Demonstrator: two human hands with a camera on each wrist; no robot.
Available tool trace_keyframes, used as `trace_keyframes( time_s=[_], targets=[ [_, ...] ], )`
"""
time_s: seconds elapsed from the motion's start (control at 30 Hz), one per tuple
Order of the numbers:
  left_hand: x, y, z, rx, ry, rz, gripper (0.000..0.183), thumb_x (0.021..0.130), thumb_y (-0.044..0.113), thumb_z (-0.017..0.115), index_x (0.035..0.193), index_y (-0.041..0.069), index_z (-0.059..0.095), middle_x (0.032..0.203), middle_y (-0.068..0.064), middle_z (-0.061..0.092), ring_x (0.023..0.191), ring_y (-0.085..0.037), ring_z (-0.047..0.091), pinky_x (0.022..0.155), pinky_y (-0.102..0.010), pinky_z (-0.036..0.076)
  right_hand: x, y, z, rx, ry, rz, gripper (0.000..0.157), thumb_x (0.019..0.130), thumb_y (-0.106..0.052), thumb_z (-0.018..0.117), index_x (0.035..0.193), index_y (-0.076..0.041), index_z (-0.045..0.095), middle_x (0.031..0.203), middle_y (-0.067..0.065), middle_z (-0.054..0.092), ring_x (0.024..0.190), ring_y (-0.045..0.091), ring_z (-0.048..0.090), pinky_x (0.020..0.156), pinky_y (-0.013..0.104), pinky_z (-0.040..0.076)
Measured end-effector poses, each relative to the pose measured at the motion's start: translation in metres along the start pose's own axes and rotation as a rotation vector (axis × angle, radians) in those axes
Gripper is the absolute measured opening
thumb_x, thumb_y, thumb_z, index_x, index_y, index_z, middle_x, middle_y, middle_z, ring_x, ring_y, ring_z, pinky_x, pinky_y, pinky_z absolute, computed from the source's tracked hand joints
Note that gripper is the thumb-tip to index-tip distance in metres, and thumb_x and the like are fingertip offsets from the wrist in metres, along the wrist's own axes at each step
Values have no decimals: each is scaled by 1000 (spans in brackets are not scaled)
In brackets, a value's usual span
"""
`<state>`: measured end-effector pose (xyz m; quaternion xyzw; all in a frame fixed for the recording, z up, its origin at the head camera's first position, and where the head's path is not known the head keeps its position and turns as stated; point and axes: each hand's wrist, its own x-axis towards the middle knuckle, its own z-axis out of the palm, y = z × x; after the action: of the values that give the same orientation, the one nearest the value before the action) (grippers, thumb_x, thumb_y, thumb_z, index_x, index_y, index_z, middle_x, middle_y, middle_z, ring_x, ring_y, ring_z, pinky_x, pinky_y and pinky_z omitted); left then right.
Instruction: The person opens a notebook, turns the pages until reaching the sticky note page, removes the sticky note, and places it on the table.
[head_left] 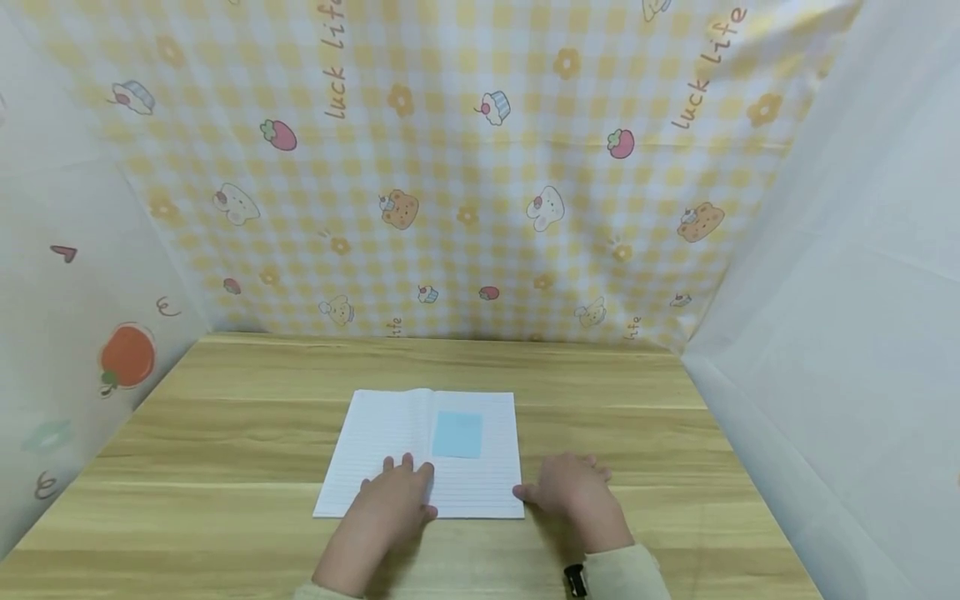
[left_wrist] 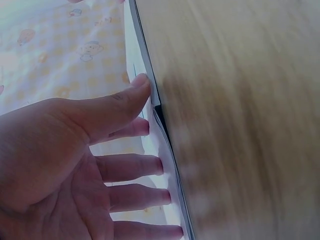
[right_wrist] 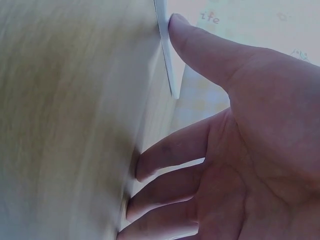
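White-paged, a notebook (head_left: pixel 483 487) is laid spread on the worktop (head_left: pixel 637 396), its left page touched by the splayed left hand (head_left: pixel 392 498), its right edge by the right hand (head_left: pixel 566 487), likewise splayed, with a blue note (head_left: pixel 458 434) placed beyond both, nearer the left.

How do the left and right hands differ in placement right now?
The left hand has its fingertips on the open notebook; the right hand has only its thumb tip at the page edge, its other fingertips down by the wooden table. The left hand is near the middle of the notebook's near edge; the right is beside its near right corner. Both have fingers spread and grip nothing.
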<state>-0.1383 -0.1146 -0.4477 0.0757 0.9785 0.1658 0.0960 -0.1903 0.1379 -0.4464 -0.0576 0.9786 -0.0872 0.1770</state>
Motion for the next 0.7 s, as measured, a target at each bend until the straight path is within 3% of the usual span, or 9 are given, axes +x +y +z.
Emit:
trace_keyframes(
  time_s=[0.7],
  targets=[
    [1, 1, 0, -6, 2, -11, 56, 89, 25, 85, 135, 0, 64, 150, -40, 53, 139, -69, 46, 99, -89, 41, -7, -1, 1, 9, 14, -9, 71, 96, -58, 70, 114, 10, 76, 136, 45, 60, 137, 77, 39, 108, 90, 32]
  ],
)
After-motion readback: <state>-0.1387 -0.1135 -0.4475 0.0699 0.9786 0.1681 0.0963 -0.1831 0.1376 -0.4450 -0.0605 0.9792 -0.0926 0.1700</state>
